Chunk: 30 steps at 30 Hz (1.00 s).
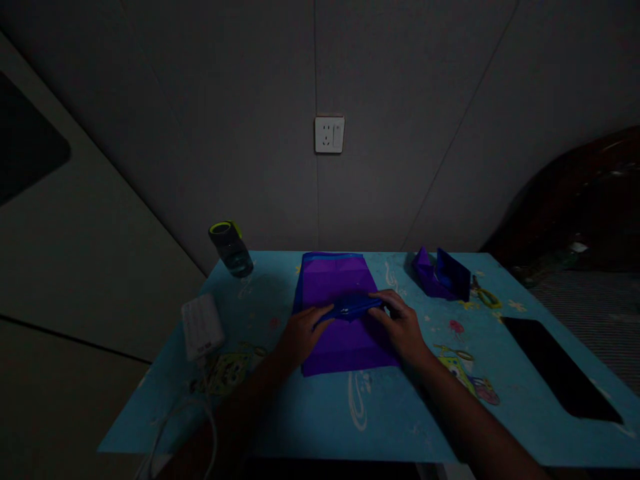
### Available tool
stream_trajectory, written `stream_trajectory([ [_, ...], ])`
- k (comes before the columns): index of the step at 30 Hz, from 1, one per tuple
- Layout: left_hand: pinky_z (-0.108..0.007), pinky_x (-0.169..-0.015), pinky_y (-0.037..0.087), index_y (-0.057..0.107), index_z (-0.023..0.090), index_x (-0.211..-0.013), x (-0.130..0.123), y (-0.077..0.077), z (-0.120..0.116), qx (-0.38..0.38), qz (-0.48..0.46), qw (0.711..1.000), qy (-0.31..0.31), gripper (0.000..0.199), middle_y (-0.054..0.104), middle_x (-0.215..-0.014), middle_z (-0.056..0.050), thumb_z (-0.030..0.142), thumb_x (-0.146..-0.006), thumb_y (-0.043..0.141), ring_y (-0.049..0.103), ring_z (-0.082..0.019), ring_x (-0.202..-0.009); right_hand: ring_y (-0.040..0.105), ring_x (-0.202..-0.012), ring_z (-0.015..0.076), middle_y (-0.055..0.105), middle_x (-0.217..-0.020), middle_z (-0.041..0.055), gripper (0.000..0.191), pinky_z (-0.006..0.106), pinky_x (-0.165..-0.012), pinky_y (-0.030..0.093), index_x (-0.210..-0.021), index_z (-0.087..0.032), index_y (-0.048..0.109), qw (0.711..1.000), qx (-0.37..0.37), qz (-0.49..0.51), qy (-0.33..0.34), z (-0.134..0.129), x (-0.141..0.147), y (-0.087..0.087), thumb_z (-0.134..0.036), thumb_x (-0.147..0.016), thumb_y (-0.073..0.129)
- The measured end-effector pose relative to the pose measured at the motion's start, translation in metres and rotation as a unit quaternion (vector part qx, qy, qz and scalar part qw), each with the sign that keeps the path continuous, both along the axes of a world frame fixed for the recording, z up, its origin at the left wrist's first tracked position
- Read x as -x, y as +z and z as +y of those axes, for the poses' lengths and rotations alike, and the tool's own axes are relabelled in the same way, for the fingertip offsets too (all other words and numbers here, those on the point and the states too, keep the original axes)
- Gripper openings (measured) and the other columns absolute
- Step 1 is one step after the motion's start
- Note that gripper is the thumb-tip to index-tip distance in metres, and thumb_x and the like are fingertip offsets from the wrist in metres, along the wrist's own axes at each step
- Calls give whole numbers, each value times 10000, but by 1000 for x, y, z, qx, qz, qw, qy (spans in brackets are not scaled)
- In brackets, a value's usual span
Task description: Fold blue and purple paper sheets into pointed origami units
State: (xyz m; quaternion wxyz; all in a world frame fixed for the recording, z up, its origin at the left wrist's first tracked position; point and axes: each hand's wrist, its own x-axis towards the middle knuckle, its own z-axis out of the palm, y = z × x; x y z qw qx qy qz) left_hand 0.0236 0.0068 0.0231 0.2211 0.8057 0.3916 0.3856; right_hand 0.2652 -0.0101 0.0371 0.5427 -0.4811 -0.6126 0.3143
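Note:
A dark blue folded paper piece (pixel 354 305) is held up between both hands, over a stack of purple paper (pixel 340 350) with blue edges showing at its left and back. My left hand (pixel 304 328) pinches the piece's left end between thumb and fingers. At the other end, my right hand (pixel 399 325) grips it with the thumb below and the fingers along the top. The piece looks long and narrow with a bulging middle; its underside is hidden.
A purple and blue folded paper model (pixel 440 275) stands at the back right beside yellow-handled scissors (pixel 487 297). A black phone-like slab (pixel 560 369) lies at the right. On the left are a water bottle (pixel 233 250) and a white power bank (pixel 202 325) with a cable.

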Motion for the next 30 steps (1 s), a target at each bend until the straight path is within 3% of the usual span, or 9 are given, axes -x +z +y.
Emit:
stream_trajectory([
  [3, -291, -795, 546, 685, 207, -1086, -2, 5, -6, 46, 12, 998, -36, 240, 761, -926, -57, 307, -929, 535, 717, -192, -840, 558, -1061, 241, 624, -1085, 60, 199, 365, -941, 412, -949, -247, 704, 1000, -21, 20, 8, 2, 0, 1, -380, -802, 710],
  [6, -237, -651, 525, 697, 178, -918, -5, 9, -11, 120, 13, 990, -74, 229, 726, -703, -26, 317, -932, 515, 694, -154, -644, 602, -877, 206, 651, -922, 38, 208, 321, -799, 465, -931, -229, 662, 996, 47, 69, 35, 1, 0, 0, -405, -822, 677],
  [8, -218, -604, 510, 681, 167, -834, -7, 11, -14, 169, 1, 981, -95, 268, 707, -664, -20, 333, -937, 498, 678, -137, -592, 577, -727, 174, 618, -774, 6, 226, 285, -684, 457, -902, -216, 648, 993, 80, 87, 32, 0, 0, 0, -424, -816, 676],
  [11, -220, -592, 496, 673, 164, -786, -10, 13, -15, 187, 5, 976, -114, 285, 696, -662, -21, 344, -929, 504, 664, -135, -590, 549, -681, 157, 599, -739, -4, 245, 268, -643, 437, -882, -201, 652, 992, 95, 83, 30, -2, 0, 3, -434, -811, 678],
  [14, -264, -730, 502, 691, 163, -944, -12, 16, -14, 126, -6, 988, -90, 197, 722, -848, -57, 306, -894, 565, 679, -170, -778, 556, -687, 158, 617, -754, -1, 260, 269, -647, 439, -908, -193, 668, 989, 120, 64, 61, -4, 2, 7, -435, -814, 677],
  [17, -293, -810, 492, 669, 167, -1057, -15, 18, -15, 104, -28, 992, -64, 244, 698, -972, -75, 293, -850, 643, 652, -192, -900, 554, -659, 152, 626, -746, -1, 279, 268, -630, 440, -918, -185, 687, 983, 148, 40, 103, -7, 8, 7, -443, -810, 680],
  [20, -285, -744, 490, 671, 174, -1022, -20, 15, -19, 106, -11, 993, -46, 246, 658, -894, -51, 297, -811, 700, 625, -179, -818, 522, -611, 135, 595, -700, -14, 296, 257, -591, 421, -938, -182, 697, 982, 158, 35, 97, -8, 15, 2, -447, -805, 687],
  [25, -287, -765, 478, 653, 183, -1028, -24, 10, -20, 99, -31, 994, 12, 253, 623, -955, -52, 211, -786, 720, 600, -176, -852, 478, -551, 119, 508, -632, -43, 355, 241, -523, 387, -997, -175, 696, 985, 154, 69, 30, -8, 24, -1, -453, -776, 706],
  [30, -265, -683, 437, 621, 187, -923, -26, 10, -19, 138, -44, 989, 26, 254, 591, -826, 0, 212, -719, 770, 540, -146, -729, 507, -614, 137, 563, -690, -19, 364, 256, -574, 414, -1009, -172, 710, 984, 150, 99, -6, -10, 34, 3, -431, -754, 728],
])
